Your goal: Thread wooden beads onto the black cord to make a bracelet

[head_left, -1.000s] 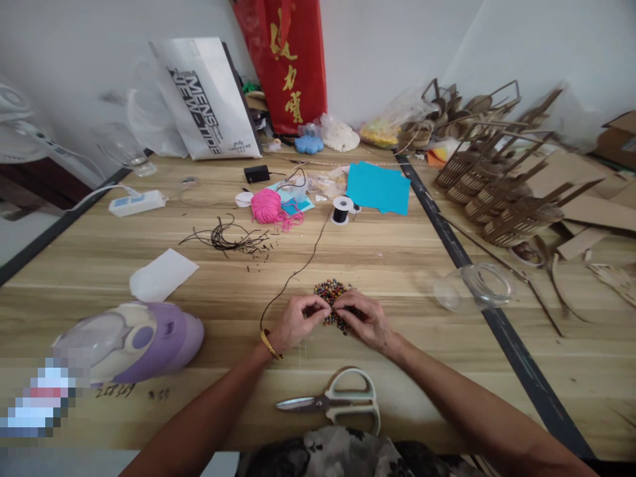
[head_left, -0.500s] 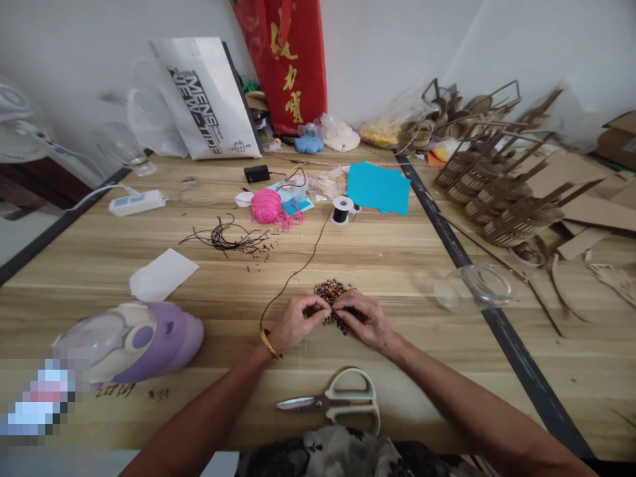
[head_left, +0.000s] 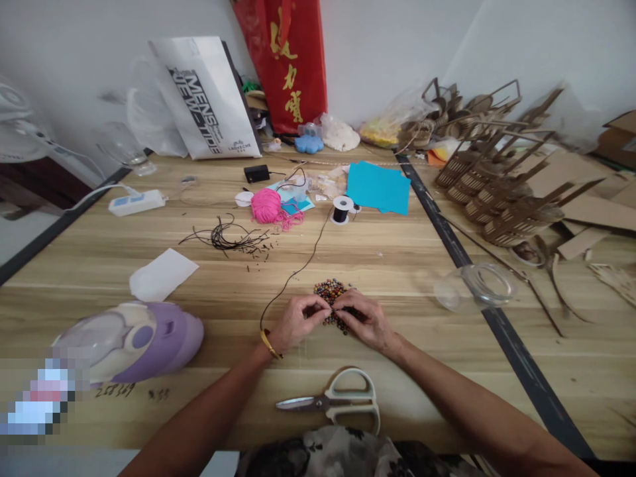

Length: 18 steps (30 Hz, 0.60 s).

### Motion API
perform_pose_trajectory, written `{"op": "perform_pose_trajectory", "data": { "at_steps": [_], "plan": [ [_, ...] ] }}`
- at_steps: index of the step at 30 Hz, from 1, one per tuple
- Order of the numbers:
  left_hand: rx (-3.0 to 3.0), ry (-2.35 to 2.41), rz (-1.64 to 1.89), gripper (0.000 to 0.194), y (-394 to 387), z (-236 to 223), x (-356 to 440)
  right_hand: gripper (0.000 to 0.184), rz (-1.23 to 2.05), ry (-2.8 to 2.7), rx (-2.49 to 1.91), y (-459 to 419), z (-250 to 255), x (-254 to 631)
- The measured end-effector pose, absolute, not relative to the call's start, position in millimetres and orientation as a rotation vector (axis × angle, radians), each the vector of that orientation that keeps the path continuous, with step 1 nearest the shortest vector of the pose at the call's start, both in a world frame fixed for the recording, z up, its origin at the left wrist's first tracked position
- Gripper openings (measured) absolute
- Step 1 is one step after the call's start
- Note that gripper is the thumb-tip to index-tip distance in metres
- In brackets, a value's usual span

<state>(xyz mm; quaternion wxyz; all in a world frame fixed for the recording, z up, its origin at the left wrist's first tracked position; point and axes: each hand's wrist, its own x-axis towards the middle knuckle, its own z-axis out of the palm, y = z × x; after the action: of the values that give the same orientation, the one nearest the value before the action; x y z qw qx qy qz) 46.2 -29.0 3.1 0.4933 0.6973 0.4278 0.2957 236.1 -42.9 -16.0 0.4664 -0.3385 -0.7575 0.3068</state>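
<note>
Over a small heap of multicoloured beads (head_left: 330, 289), my left hand (head_left: 301, 320) and my right hand (head_left: 366, 319) meet with thumbs and index fingers pinched, fingertips almost touching. A thin black cord (head_left: 293, 273) runs from a white-rimmed spool (head_left: 341, 211) to my left wrist, where it passes out of sight at the hand; the left fingers are closed on it. Whatever the right fingertips pinch is too small to make out. Below the hands lie scissors (head_left: 328, 401) with pale handles, blades pointing left.
Pink yarn (head_left: 267, 206), blue sheets (head_left: 378, 188) and black cord scraps (head_left: 226, 235) lie farther back. To the left are a purple-and-white appliance (head_left: 171, 338) and white paper (head_left: 163, 274). Clear tape rolls (head_left: 489, 285) and small woven baskets (head_left: 511, 212) are at right.
</note>
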Motion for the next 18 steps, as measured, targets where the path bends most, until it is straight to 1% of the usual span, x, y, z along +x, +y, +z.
{"op": "perform_pose_trajectory", "data": {
  "at_steps": [18],
  "plan": [
    [1.701, 1.031, 0.730, 0.016, -28.6, 2.4, 46.9, 0.009, 0.749, -1.851, -0.839, -42.9, -17.4, 236.3]
  ]
}}
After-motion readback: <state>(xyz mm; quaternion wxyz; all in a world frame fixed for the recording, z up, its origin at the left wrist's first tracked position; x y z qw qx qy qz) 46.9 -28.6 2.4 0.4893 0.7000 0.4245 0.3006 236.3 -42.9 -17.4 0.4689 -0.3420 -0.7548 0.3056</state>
